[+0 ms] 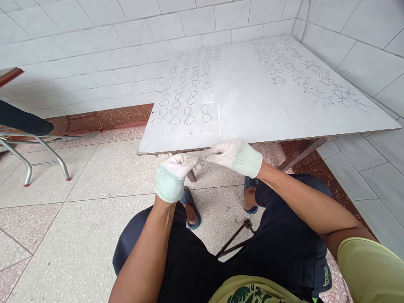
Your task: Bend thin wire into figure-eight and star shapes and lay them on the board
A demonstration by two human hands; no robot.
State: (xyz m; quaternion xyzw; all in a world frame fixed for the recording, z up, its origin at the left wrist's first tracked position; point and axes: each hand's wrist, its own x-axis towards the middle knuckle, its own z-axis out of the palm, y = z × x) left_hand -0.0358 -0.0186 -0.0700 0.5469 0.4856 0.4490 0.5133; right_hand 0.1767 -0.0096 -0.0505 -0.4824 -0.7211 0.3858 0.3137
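Observation:
In front of the table's near edge, my left hand (183, 165) and my right hand (224, 151) meet at their fingertips, both in white knitted gloves with pale green cuffs. Both are closed in a pinch on a thin piece of bent wire (214, 169), whose rounded loop hangs just below my right fingers. The rest of the wire is hidden by the gloves. Closest on the tabletop are a wire figure eight (206, 113) lying by itself and another wire figure eight (189, 115) at the end of a row.
Rows of wire figure eights lie on the left of the white table (252, 109). Several wire stars (323, 100) cover its right side. A metal-legged stool (47, 147) stands at left, with someone's dark-clothed leg (25, 120) nearby. Tiled walls border the table.

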